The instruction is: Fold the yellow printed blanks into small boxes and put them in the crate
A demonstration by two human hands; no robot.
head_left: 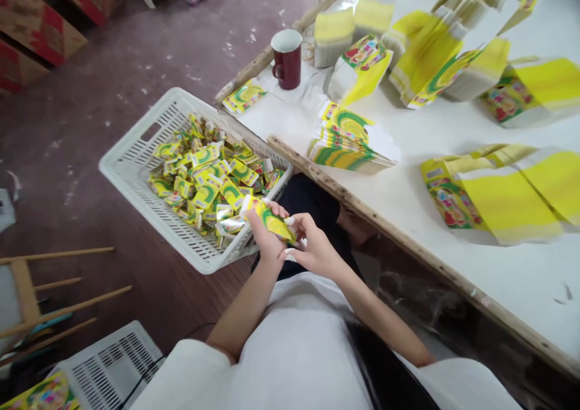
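Note:
Both my hands meet over my lap beside a white plastic basket (pixel 131 162). My left hand (pixel 267 236) and my right hand (pixel 312 247) are closed together on one small yellow and green folded carton (pixel 272 220). The basket holds several more of the same small cartons (pixel 208 177). A stack of flat printed carton blanks (pixel 347 141) lies on the white table (pixel 453 217) just beyond my hands.
A dark red mug (pixel 287 58) stands near the table's far corner. Piles of yellow flat cartons (pixel 435 54) and larger open boxes (pixel 502 195) cover the table. A wooden stool (pixel 31 289) and a second white crate (pixel 109 365) sit at lower left. Cardboard boxes (pixel 31 29) line the floor's far side.

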